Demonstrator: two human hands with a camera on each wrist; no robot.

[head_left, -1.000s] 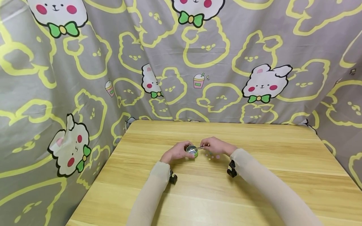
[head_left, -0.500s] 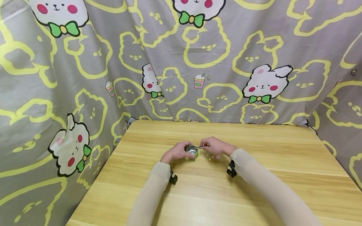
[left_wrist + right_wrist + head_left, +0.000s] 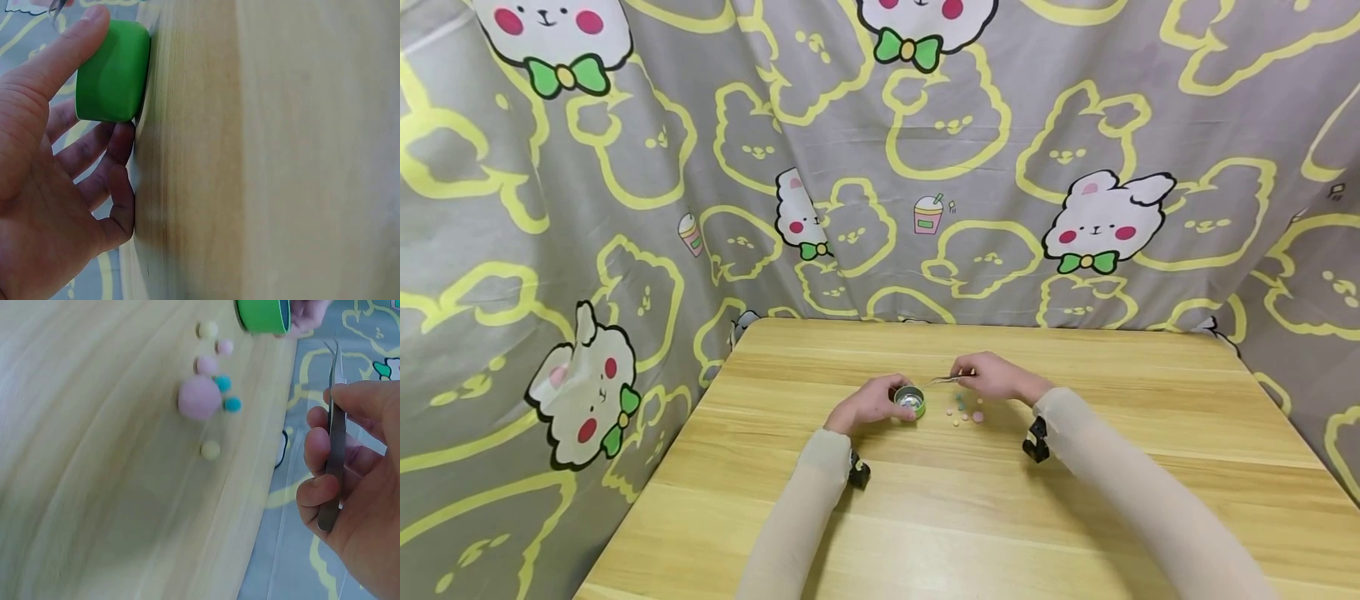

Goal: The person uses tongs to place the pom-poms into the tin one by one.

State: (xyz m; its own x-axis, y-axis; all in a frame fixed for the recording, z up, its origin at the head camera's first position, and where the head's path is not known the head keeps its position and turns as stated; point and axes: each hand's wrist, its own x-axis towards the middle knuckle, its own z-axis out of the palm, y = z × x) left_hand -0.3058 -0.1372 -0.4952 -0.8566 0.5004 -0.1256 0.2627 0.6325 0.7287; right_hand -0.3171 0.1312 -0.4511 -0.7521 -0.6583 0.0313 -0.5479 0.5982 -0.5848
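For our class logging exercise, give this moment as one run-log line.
left hand: holds green container | right hand: holds tweezers, tips apart, nothing between | pink, yellow, blue balls: on table near container

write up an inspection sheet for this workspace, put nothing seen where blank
Surface: light wood-grain table.
Job's things: open green container, contents unclear; tweezers, tips outside the container, no ball seen between them; seven balls on the table: three pink (one far larger), two yellow, two blue.
Clutter: nothing seen.
Left hand: grips the container.
Right hand: holds the tweezers.
Cables: nothing seen.
Surroundings: grey patterned curtain behind and at the sides.
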